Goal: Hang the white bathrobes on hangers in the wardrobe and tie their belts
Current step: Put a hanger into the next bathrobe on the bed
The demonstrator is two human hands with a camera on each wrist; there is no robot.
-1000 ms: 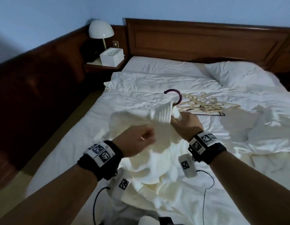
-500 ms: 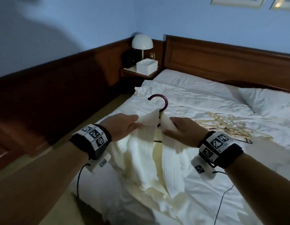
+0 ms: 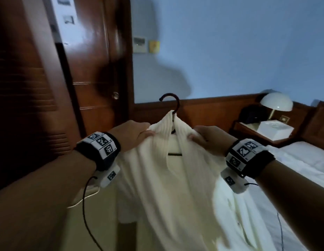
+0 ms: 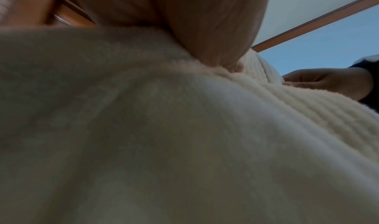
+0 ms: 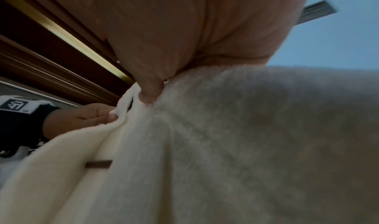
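Observation:
A white bathrobe [image 3: 168, 187] hangs on a dark hanger [image 3: 173, 103], held up in the air in front of me. Only the hanger's hook and a short piece of its crossbar [image 3: 174, 154] show. My left hand [image 3: 134, 136] grips the robe's left shoulder, and my right hand [image 3: 208, 138] grips the right shoulder. In the left wrist view the left hand [image 4: 205, 32] presses into the ribbed collar of the robe [image 4: 184, 130]. In the right wrist view the right hand's fingers [image 5: 149, 94] pinch the robe [image 5: 225, 146] by the collar. The belt is not visible.
A dark louvred wardrobe door [image 3: 25, 91] stands at the left, with a brown room door [image 3: 96, 69] beside it. The bed [image 3: 302, 160] lies at the right, with a nightstand [image 3: 248, 127], a lamp [image 3: 276, 104] and a white box [image 3: 274, 130] behind it.
I have turned left from the bed toward the wardrobe and doors. The robe on its hanger has come up off the bed, with both hands still on its shoulders.

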